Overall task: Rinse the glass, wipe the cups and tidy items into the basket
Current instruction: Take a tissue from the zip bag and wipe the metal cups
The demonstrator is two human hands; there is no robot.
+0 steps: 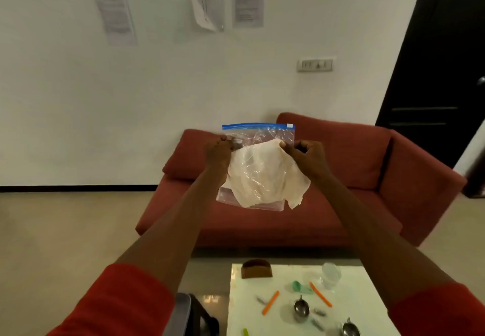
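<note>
Head view. Both arms, in red sleeves (123, 301), are stretched forward and raised in front of a red sofa (349, 178) that stands against a white wall. Between the hands hangs a clear zip-top bag (256, 136) with a blue seal strip along its upper edge, held upright in the air, well above the table. The left hand (219, 153) has its fingers curled tight on the bag's left edge just below the seal; the right hand (305, 156) pinches with curled fingers at the bag's right edge, where a crumpled white cloth (262, 175) meets it. The cloth fills most of the bag area and one corner of it hangs past the bag's lower right side; whether the cloth lies wholly inside the bag or partly in front of it cannot be told. Below, at the lower edge of the view, a white table (241, 317) bears a clear glass (331, 275) near its far right, a brown holder (256, 268) at its far edge, a green scoop (301, 287), two orange sticks (270, 300), and two metal cups (301, 308), the second cut off at the bottom edge. A dark container (195, 314) stands just left of the table; what it is cannot be told.
</note>
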